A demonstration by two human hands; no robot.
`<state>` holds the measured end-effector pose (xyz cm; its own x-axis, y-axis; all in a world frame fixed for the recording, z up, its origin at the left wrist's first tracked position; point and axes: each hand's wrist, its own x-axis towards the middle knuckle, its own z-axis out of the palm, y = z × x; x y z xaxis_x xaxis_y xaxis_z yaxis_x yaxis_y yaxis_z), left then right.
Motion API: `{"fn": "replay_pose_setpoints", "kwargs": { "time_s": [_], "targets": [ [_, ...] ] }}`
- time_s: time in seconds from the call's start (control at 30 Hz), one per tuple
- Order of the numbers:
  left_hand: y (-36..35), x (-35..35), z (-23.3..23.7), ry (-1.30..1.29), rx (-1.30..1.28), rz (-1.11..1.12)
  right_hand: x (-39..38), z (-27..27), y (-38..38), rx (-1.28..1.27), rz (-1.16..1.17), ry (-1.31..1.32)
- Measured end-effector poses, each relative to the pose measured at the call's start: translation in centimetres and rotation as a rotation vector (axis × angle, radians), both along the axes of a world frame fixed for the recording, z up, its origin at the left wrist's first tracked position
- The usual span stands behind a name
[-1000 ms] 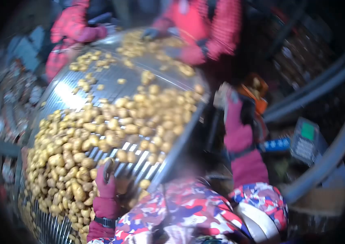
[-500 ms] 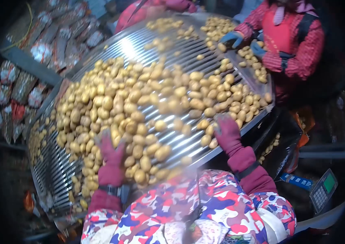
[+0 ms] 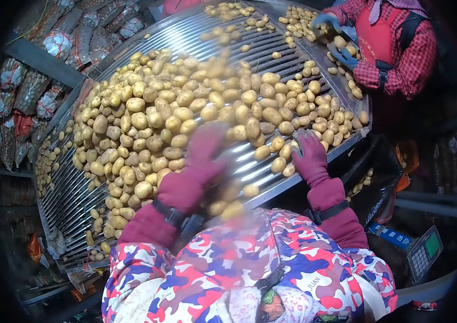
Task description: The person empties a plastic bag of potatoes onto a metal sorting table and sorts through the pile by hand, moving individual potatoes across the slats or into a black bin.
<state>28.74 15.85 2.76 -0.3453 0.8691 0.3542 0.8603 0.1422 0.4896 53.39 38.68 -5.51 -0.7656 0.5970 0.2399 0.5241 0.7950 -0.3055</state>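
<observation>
A broad heap of potatoes (image 3: pixel 147 116) lies on a slatted metal sorting table (image 3: pixel 77 199). My left hand (image 3: pixel 207 148), in a maroon glove and blurred by motion, is at the heap's near right side. Its thumb stands apart from the fingers, and I see no potato gripped in it. Near the table's right edge, my right hand (image 3: pixel 310 156), gloved alike, rests with fingers stretched out against a few potatoes. Several blurred potatoes lie close to my body, right of my left forearm.
Across the table on the right, a co-worker (image 3: pixel 385 48) in blue gloves handles potatoes. Filled sacks (image 3: pixel 80 48) are stacked at the left. Below the right edge hangs a black bag (image 3: pixel 379 172) beside a scale display (image 3: pixel 425 253). A metal rim (image 3: pixel 271 199) borders the table.
My left hand has swept right and away from me across the slats, and potatoes near it have shifted. My right hand has barely moved. The co-worker's hands have come closer together.
</observation>
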Motion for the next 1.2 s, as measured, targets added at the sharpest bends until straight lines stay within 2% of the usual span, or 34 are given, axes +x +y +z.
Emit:
{"fn": "replay_pose_setpoints", "kwargs": {
  "time_s": [0.03,0.13,0.23,0.27,0.3,0.47,0.57,0.67,0.77,0.8,0.9,0.97,1.03,1.07,1.17,1.2],
  "targets": [
    [-1.3,-0.4,0.2,-0.046,0.040,-0.018,0.0,-0.1,-0.1,-0.006,-0.003,-0.002],
    [-6.1,-2.9,-1.7,-0.005,0.062,0.159,0.0,0.2,-0.2,-0.030,-0.010,0.010],
    [-9.9,-4.0,-3.3,-0.250,0.016,0.348,0.0,0.4,-0.3,-0.057,-0.018,-0.022],
    [-10.4,-4.3,-3.3,-0.159,-0.009,0.313,0.1,0.3,-0.2,-0.054,-0.017,-0.020],
    [-10.4,-4.2,-3.2,-0.219,-0.021,0.313,0.1,0.1,-0.2,-0.051,-0.015,-0.018],
    [-5.7,-2.8,-0.2,-0.478,-0.028,0.273,0.2,-0.1,-0.1,-0.054,-0.009,0.005],
    [-1.8,-3.9,-3.1,-0.333,-0.143,0.147,0.1,0.4,-0.4,-0.071,-0.019,0.022],
    [2.0,-3.5,-3.1,-0.106,-0.309,0.299,-0.2,1.0,-0.4,-0.091,-0.017,0.026],
    [2.1,-4.8,-3.0,-1.162,-0.155,0.181,-0.1,-0.1,0.1,-0.088,-0.022,0.048],
    [1.9,-0.3,3.1,-1.583,0.122,0.092,-0.2,0.0,0.0,-0.088,-0.026,0.052],
    [1.9,-0.9,0.5,-1.848,0.087,-0.045,0.0,0.1,-0.2,-0.081,-0.044,0.056],
    [2.3,0.7,0.1,-2.221,0.225,-0.323,0.0,-0.6,0.0,-0.069,-0.047,0.058],
    [2.6,1.7,0.5,-1.967,0.294,-0.086,0.1,-0.5,0.1,-0.043,-0.025,0.077],
    [2.6,2.3,1.0,-1.994,0.280,-0.084,0.1,-0.5,0.1,-0.031,-0.016,0.085],
    [2.8,4.7,3.6,-2.041,0.258,-0.072,-0.5,-0.9,-1.3,-0.537,-0.081,0.647],
    [2.9,5.4,3.8,-2.030,0.270,-0.064,-1.1,-0.8,-2.3,-0.672,-0.030,0.708]
  ]
}}
